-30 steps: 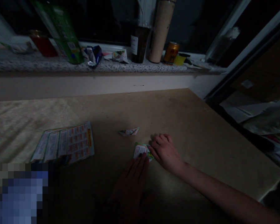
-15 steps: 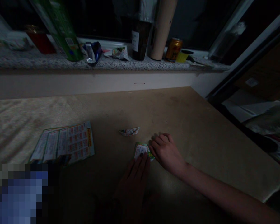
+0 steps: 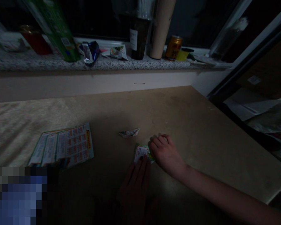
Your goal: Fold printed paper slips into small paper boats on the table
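At the near middle of the tabletop (image 3: 182, 112), a small folded printed paper (image 3: 141, 152) is pressed flat by both hands: left hand (image 3: 135, 182) on its near edge, right hand (image 3: 165, 153) on its right edge, fingers extended, not clenched. A folded paper boat (image 3: 129, 133) lies just beyond.

Small folded paper (image 3: 141, 152): white panel, red print, green edge (partly hidden); lies flat on tan tabletop (image 3: 178, 112).

A dim room in a home, by a dark window. The speckled stone windowsill (image 3: 131, 65) carries household clutter: a drink can (image 3: 173, 47), a dark bottle (image 3: 137, 40), a green carton (image 3: 58, 34) and a snack wrapper (image 3: 90, 51). Below it stands a bare fibreboard table (image 3: 178, 109) with a printed leaflet (image 3: 63, 145).
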Demonstrator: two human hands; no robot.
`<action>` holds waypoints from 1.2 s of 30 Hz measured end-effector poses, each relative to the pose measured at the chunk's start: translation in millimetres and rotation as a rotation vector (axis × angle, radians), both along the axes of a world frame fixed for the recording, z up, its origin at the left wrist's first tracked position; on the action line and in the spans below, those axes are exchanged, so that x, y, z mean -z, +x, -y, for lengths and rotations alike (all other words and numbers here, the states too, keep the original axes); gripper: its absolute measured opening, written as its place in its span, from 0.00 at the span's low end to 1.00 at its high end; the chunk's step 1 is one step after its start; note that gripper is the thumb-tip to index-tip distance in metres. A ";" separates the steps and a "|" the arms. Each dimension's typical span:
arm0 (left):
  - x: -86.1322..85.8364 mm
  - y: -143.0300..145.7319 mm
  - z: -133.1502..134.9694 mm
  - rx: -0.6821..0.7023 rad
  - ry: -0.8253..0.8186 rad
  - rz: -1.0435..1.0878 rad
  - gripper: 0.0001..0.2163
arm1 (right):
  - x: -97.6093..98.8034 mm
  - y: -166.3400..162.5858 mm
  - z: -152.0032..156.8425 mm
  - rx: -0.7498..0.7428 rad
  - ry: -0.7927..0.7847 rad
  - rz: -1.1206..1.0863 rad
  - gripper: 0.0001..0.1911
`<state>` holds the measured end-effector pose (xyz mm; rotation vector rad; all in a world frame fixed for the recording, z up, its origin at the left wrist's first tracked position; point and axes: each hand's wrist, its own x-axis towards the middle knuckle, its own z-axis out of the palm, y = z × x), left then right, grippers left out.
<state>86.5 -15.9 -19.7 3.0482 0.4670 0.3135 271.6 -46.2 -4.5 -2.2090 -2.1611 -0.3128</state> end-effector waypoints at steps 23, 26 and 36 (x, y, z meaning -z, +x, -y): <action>4.7 -6.1 0.0 0.040 0.090 0.024 0.33 | -2.0 -3.0 -1.5 0.045 -0.003 -0.007 0.07; 4.7 -5.9 0.9 0.021 0.087 0.018 0.33 | -2.0 -3.7 -1.2 0.040 0.001 0.005 0.07; 4.1 -3.8 0.1 0.018 0.084 0.000 0.32 | 0.7 -6.8 -2.2 0.048 -0.001 -0.013 0.07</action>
